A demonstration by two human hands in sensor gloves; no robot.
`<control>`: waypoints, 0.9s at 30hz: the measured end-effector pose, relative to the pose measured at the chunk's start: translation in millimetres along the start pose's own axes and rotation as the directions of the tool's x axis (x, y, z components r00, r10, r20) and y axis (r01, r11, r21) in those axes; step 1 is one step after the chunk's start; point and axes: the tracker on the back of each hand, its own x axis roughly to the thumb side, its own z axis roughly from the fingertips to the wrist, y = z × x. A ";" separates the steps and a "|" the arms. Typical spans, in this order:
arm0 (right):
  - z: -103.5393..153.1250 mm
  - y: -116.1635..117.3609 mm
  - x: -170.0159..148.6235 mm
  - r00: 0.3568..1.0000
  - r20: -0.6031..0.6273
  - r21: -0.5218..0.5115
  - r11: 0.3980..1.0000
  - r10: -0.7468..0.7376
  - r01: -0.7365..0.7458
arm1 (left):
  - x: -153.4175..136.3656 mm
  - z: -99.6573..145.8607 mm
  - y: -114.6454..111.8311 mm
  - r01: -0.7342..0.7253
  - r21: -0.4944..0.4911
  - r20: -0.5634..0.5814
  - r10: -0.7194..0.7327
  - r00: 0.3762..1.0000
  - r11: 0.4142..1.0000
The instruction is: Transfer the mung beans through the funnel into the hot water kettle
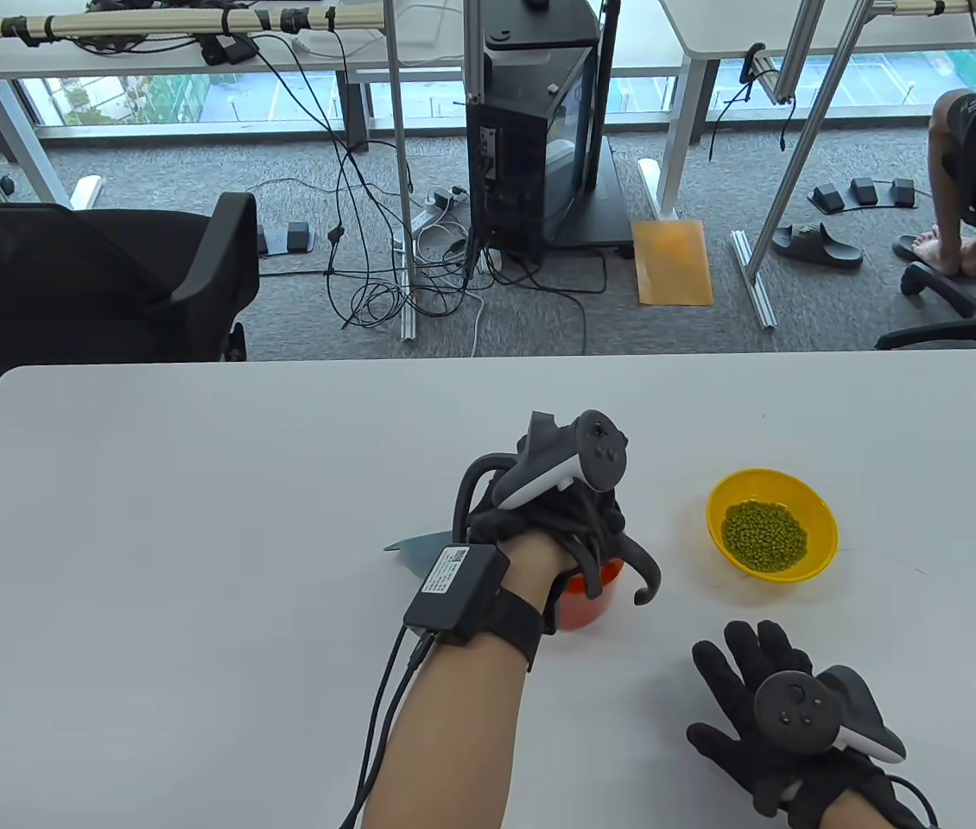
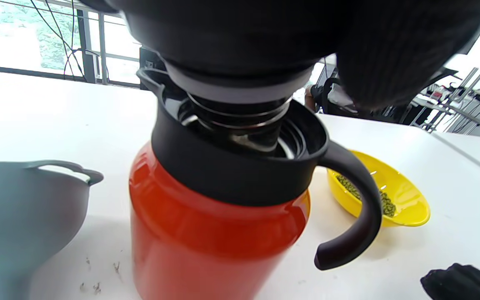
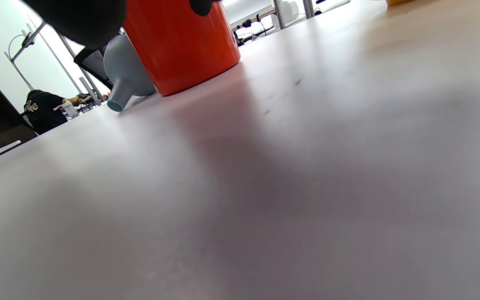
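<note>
Table view: the left hand [image 1: 561, 509] covers the top of a glossy orange kettle [image 1: 585, 604] at mid-worktop [image 1: 194, 518]; a yellow plastic bowl [image 1: 771, 524] of mung beans [image 1: 764, 535] sits to its right. The right hand [image 1: 769, 721] lies flat, fingers spread.

Left wrist view: the grip holds a black threaded lid [image 2: 231, 50] in the kettle's black collar [image 2: 231, 171]; a curved handle [image 2: 354, 208] projects right. A matte grey funnel [image 2: 19, 208] lies left.

Right wrist view: the funnel's tapered spout [image 3: 119, 98] lies on the worktop beside the kettle's cylindrical base [image 3: 181, 46].
</note>
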 end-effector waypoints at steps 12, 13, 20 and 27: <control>0.0 0.6 -1.0 1.000 0.019 -0.004 1.000 -0.024 0.024 | -109.1 66.2 19.6 -0.547 0.245 0.052 0.553 0.832 0.800; -0.1 0.6 -1.0 0.999 0.022 -0.004 1.000 -0.030 0.030 | -121.0 71.5 16.7 -0.601 0.266 0.070 0.606 0.792 0.754; -0.9 2.5 -3.6 0.998 0.024 0.005 0.999 -0.052 0.052 | -191.1 93.1 -14.3 -0.838 0.348 0.128 0.865 0.486 0.420; -1.1 3.3 -5.1 0.998 0.017 0.012 0.998 -0.055 0.055 | -255.0 104.8 -63.1 -0.914 0.390 0.137 0.974 0.178 0.112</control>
